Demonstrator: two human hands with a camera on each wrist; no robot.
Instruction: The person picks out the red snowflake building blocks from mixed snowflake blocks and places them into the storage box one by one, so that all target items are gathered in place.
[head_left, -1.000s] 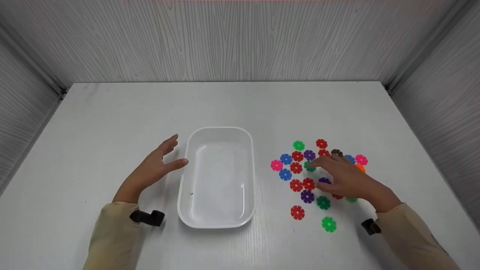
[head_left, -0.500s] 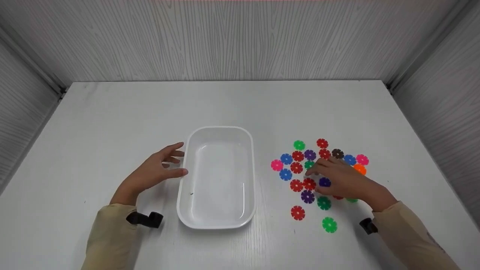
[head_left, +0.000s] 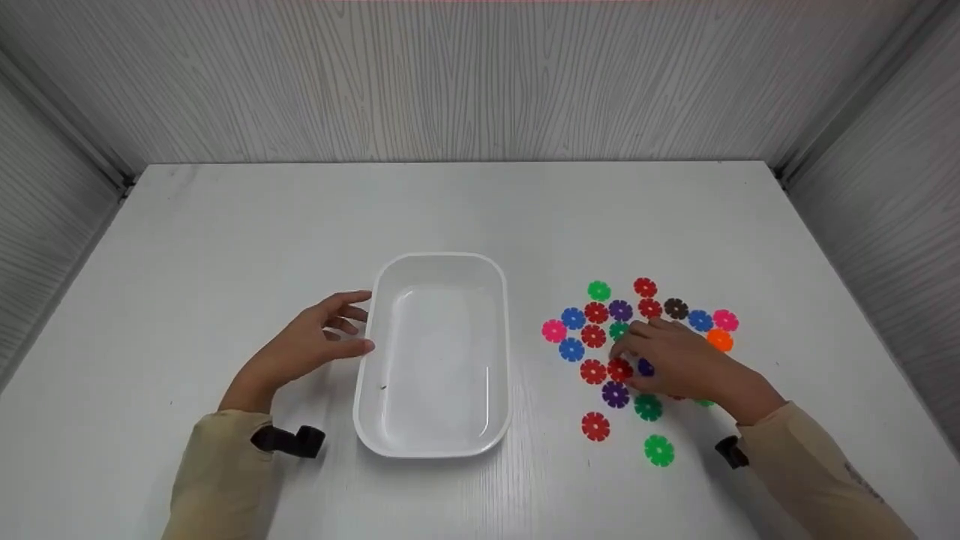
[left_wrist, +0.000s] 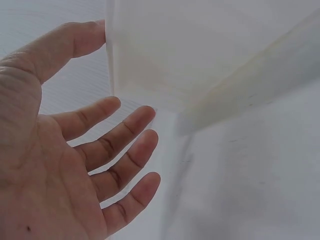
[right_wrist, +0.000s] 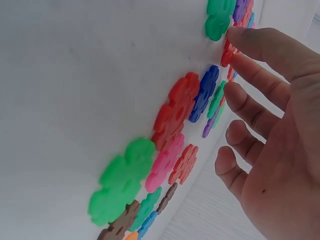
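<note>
On the table's [head_left: 480, 210] right-edge side, I'd pinch the red disc [head_left: 620, 370] rim-to-rim, right hand's [head_left: 684, 361] grip unclear, left hand [head_left: 311, 339] loosely open against tray [head_left: 442, 360].

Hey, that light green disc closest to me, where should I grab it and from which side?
I'd pinch the light green disc by opposite edges of its notched rim, bringing the right hand down from above and the right. It lies flat, so its rim seems the likeliest hold, and no other disc sits on that side.
</note>
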